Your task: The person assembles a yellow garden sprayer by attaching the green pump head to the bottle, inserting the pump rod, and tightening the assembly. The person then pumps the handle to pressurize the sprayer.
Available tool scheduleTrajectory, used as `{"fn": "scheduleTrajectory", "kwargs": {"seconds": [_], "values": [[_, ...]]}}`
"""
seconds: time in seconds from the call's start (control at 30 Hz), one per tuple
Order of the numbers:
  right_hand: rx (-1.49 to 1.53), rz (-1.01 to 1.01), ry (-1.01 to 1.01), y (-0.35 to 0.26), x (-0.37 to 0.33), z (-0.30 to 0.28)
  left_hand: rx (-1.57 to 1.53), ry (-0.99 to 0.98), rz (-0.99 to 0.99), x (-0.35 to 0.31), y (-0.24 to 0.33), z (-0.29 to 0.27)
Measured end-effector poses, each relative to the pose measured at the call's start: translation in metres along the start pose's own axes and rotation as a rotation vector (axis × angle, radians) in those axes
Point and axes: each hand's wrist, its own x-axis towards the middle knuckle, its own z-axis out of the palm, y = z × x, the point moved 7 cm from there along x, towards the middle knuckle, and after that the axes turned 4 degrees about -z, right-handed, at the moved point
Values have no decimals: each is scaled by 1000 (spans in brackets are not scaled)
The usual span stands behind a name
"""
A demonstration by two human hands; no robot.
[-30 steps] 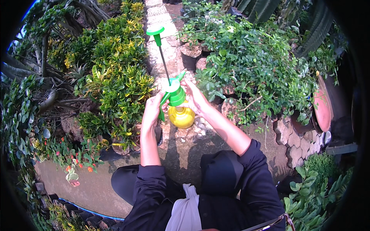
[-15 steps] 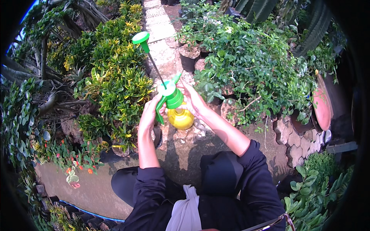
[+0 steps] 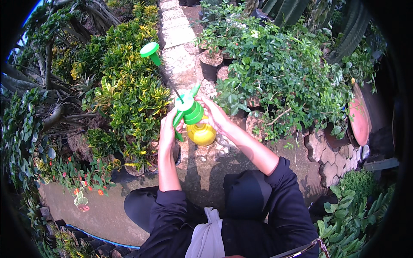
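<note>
Both my hands grip the bright green head of a pump sprayer [image 3: 193,113] in front of me. My left hand [image 3: 168,125] closes around its left side by the green trigger lever. On the other side, my right hand [image 3: 214,114] wraps the head near the nozzle, its fingertips partly hidden. A dark pump rod sticks up from the head, tilted left, with a green knob [image 3: 149,49] at its end. Directly below shows the sprayer's round yellow bottle [image 3: 201,136]. Whether head and bottle are joined I cannot tell.
Leafy yellow-green shrubs [image 3: 133,73] stand on the left, and a dense green bush [image 3: 275,73] on the right. A black plant pot [image 3: 210,70] sits beside the pale stone path [image 3: 177,31]. My bent knees are close below my arms.
The sprayer's knob and rod have tipped farther left and slightly down. The head has shifted a little left with my hands, which keep their hold; the yellow bottle has stayed about where it was.
</note>
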Motion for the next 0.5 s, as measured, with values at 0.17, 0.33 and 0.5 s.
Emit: {"fn": "scheduleTrajectory", "kwargs": {"seconds": [0.17,0.33,0.5], "values": [[-360,-36,203,-20,0,-14,30,13,37,-4,-4,-10],[26,-49,195,-22,29,-22,56,-12,52,-5,-4,-7],[38,-104,187,-22,39,-15,-16,-4,28,-5,-9,-10]]}}
